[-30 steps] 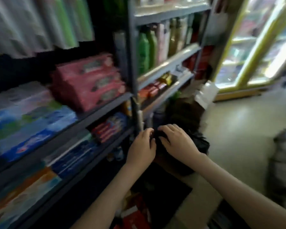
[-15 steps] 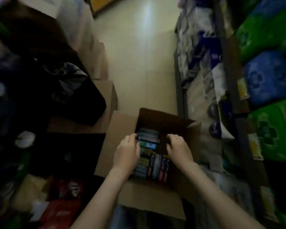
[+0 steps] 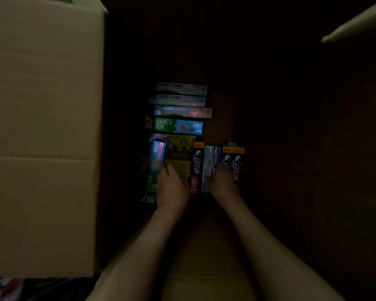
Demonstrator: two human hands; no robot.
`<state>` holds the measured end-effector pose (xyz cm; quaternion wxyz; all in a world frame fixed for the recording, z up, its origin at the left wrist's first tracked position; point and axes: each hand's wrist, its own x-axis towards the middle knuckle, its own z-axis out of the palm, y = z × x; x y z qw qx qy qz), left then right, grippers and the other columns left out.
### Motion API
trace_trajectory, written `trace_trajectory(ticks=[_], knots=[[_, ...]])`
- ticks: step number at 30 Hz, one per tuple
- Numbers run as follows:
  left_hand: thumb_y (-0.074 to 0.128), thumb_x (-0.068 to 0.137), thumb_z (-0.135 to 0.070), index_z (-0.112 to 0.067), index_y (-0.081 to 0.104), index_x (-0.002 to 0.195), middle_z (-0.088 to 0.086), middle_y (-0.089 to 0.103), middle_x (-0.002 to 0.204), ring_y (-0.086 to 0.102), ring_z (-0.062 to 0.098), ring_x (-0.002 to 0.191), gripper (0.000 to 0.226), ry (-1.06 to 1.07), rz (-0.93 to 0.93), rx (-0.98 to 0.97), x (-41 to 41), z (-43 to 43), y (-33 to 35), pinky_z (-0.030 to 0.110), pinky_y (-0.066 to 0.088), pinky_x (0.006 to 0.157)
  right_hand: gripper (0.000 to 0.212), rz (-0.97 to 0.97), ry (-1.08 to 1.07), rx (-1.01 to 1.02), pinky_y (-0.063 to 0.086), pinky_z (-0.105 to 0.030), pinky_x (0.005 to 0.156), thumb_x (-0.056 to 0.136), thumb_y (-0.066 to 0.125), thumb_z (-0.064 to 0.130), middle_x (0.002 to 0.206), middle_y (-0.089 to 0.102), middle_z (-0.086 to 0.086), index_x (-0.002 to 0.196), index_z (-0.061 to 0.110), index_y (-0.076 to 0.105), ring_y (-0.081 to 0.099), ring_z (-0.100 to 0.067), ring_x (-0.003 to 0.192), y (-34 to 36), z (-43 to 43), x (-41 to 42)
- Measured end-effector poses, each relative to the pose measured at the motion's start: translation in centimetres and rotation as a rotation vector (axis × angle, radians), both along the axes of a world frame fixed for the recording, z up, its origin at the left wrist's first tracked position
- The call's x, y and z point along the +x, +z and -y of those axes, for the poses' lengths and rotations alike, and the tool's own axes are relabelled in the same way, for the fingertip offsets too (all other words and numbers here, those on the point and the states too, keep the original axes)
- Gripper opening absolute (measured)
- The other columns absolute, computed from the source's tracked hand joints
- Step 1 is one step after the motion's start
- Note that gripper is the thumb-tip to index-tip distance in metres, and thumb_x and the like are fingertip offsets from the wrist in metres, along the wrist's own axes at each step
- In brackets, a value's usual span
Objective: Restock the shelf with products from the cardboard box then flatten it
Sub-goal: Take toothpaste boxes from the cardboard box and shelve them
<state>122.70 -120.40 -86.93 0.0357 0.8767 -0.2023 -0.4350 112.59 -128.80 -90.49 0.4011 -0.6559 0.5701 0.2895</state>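
Head camera: looks straight down into an open cardboard box of plain brown corrugated board, matte and faintly ribbed, with one broad flap folded out flat at 9 o'clock and a pale flap edge at 2 o'clock. Very dim inside.

Holds slim rectangular product cartons on the box floor near centre, all glossy printed card with sharp edges. At 12 o'clock from the hands, four lying crosswise, long faces up, side by side and touching, among them a green and blue carton printed DARLIE. Nearer, a yellow carton. At 3 o'clock from it, narrow ones running lengthwise: dark blue with red, white, then purple-and-white cartons with orange ends.

Shows the left hand reaching in from 6 o'clock, fingertips at a blue and white carton and the yellow one; too dark to tell whether gripping or only touching. Shows the right hand at 3 o'clock of the left, fingertips against the purple-and-white cartons; hold likewise impossible to tell. Both on bare forearms.
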Motion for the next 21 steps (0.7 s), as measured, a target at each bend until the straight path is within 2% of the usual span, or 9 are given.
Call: trace_trajectory(ticks=[4,8,9,11,13,15,16,18,21], knots=[[0.057,0.090,-0.028,-0.010,0.012,0.149,0.020,0.005,0.154,0.014,0.036,0.140,0.075,0.017,0.079,0.072,-0.4,-0.4,-2.7,0.043,0.021,0.113,0.039,0.027,0.006,-0.024,0.045,-0.038,0.097,0.092,0.051,0.010,0.131,0.050,-0.012,0.130,0.009,0.044,0.049,-0.029,0.120,-2.0,-1.6,1.0],[0.047,0.095,-0.025,-0.023,0.032,0.145,0.019,-0.005,0.156,0.001,0.038,0.143,0.053,0.091,0.066,0.133,0.3,-1.6,-4.6,0.046,0.009,0.115,0.049,0.044,0.046,0.035,0.036,-0.037,0.107,0.094,0.048,0.008,0.140,0.041,-0.011,0.140,0.010,0.034,0.039,-0.027,0.129,-2.3,-2.3,1.5],[0.047,0.095,-0.023,-0.022,0.032,0.146,0.017,-0.001,0.157,0.003,0.037,0.143,0.053,0.181,0.030,0.136,0.5,-1.8,-5.0,0.046,0.010,0.116,0.052,0.047,0.055,0.046,0.034,-0.037,0.109,0.094,0.047,0.008,0.143,0.038,-0.011,0.143,0.010,0.031,0.037,-0.026,0.131,-2.2,-2.4,1.5],[0.054,0.092,-0.024,-0.017,0.029,0.148,0.012,0.022,0.154,0.023,0.032,0.140,0.062,0.438,-0.039,0.121,1.3,-1.9,-5.3,0.042,0.024,0.114,0.057,0.054,0.074,0.073,0.031,-0.036,0.111,0.095,0.046,0.007,0.148,0.033,-0.010,0.147,0.012,0.024,0.032,-0.026,0.134,-1.9,-2.6,1.5],[0.058,0.087,-0.026,-0.014,0.043,0.136,0.006,0.050,0.131,0.050,0.027,0.119,0.052,0.652,-0.046,0.012,1.8,-2.0,-5.5,0.037,0.043,0.095,0.058,0.072,0.063,0.096,0.029,-0.034,0.112,0.095,0.047,0.006,0.148,0.032,-0.009,0.148,0.012,0.023,0.030,-0.025,0.135,-1.4,-2.6,1.4],[0.056,0.083,-0.029,-0.012,0.052,0.117,0.007,0.062,0.113,0.062,0.025,0.094,0.039,0.644,-0.104,-0.016,1.6,-2.2,-4.8,0.035,0.050,0.078,0.054,0.118,0.039,0.088,0.031,-0.031,0.109,0.095,0.048,0.007,0.143,0.038,-0.010,0.145,0.010,0.029,0.035,-0.025,0.132,-0.2,-2.4,1.7],[0.056,0.082,-0.032,-0.011,0.054,0.114,0.011,0.064,0.109,0.063,0.026,0.089,0.038,0.594,-0.116,-0.027,1.4,-2.0,-4.2,0.036,0.052,0.075,0.050,0.150,0.015,0.082,0.034,-0.030,0.106,0.095,0.049,0.009,0.139,0.042,-0.010,0.142,0.010,0.033,0.039,-0.025,0.129,0.7,-2.2,2.0],[0.055,0.087,-0.032,-0.008,0.051,0.120,0.015,0.059,0.115,0.060,0.030,0.097,0.040,0.496,-0.110,-0.069,1.4,-0.9,-0.5,0.039,0.051,0.081,0.044,0.208,-0.098,0.100,0.040,-0.027,0.096,0.095,0.053,0.018,0.130,0.049,-0.007,0.137,0.012,0.040,0.047,-0.022,0.121,3.4,-1.7,2.9],[0.047,0.096,-0.027,-0.006,0.046,0.128,0.017,0.045,0.130,0.046,0.034,0.118,0.038,0.249,-0.115,-0.127,1.5,0.6,7.4,0.044,0.040,0.101,0.042,0.289,-0.390,0.242,0.047,-0.026,0.082,0.092,0.058,0.036,0.117,0.054,0.001,0.128,0.017,0.046,0.054,-0.015,0.106,10.6,-0.7,4.8]])
